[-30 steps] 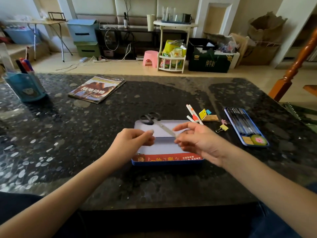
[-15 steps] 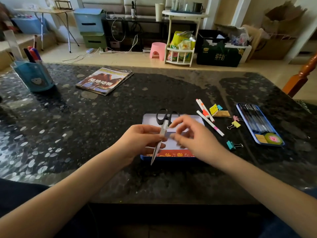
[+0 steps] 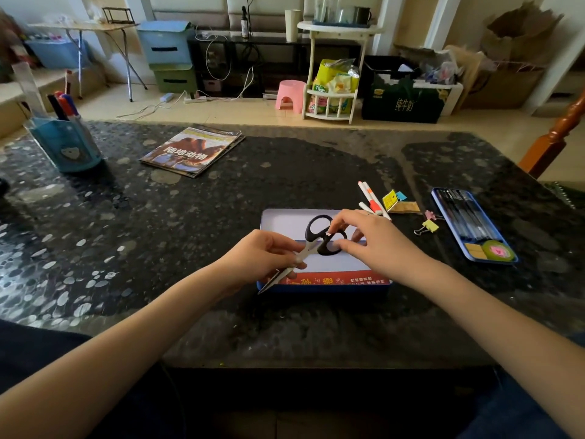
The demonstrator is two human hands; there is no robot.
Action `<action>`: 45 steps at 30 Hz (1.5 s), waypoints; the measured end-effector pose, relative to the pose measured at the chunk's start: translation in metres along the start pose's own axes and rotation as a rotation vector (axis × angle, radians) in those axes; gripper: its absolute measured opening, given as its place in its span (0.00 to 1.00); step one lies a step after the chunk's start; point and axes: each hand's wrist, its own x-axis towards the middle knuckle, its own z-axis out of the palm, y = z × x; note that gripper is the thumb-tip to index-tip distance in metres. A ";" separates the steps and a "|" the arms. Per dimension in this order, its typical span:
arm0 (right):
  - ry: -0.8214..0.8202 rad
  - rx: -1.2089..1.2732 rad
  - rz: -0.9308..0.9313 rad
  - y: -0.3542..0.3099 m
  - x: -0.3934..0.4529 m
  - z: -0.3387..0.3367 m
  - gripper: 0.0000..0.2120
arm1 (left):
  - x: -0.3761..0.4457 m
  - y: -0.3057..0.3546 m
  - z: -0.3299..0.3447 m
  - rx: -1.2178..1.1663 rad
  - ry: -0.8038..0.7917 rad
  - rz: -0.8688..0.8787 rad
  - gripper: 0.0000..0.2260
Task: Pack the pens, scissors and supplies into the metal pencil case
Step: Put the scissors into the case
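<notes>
An open blue metal pencil case [image 3: 285, 221] with a pale inside lies on the dark table in front of me. Black-handled scissors [image 3: 316, 239] hang above it, blades pointing down-left past the case's near left corner. My left hand [image 3: 262, 259] pinches the blades. My right hand [image 3: 376, 242] holds the lower handle loop with its fingertips. White and orange pens [image 3: 370, 199] lie just beyond my right hand. Yellow and tan sticky tabs [image 3: 395, 202] and small binder clips [image 3: 427, 224] lie to the right of the case.
A blue tray [image 3: 471, 224] holding dark pens and an eraser lies at the right. A magazine [image 3: 193, 150] sits far left of centre, and a blue pen holder [image 3: 65, 142] stands at the far left. A wooden chair post [image 3: 554, 137] rises beyond the table's right edge.
The scissors have turned from lying across the case's far left to a diagonal above it, handles now nearer my right hand. My right hand has taken the handle loop; the left holds the blades.
</notes>
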 end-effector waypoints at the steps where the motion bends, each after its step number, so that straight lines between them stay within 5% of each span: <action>1: -0.008 -0.015 0.013 0.000 0.000 -0.001 0.08 | 0.000 -0.001 0.002 0.047 0.007 0.034 0.12; 12: -0.172 -0.378 0.144 0.014 0.001 -0.016 0.10 | 0.010 -0.012 0.003 0.242 0.088 0.168 0.13; 19: -0.289 -0.418 0.192 0.022 0.001 -0.007 0.10 | 0.006 -0.017 0.006 0.832 0.087 0.248 0.10; 32: -0.322 -0.703 0.149 0.018 0.002 -0.016 0.10 | 0.007 -0.021 0.005 0.880 0.070 0.258 0.13; 45: -0.284 -0.637 0.203 0.021 0.005 -0.011 0.13 | 0.006 -0.021 0.009 0.905 0.056 0.286 0.14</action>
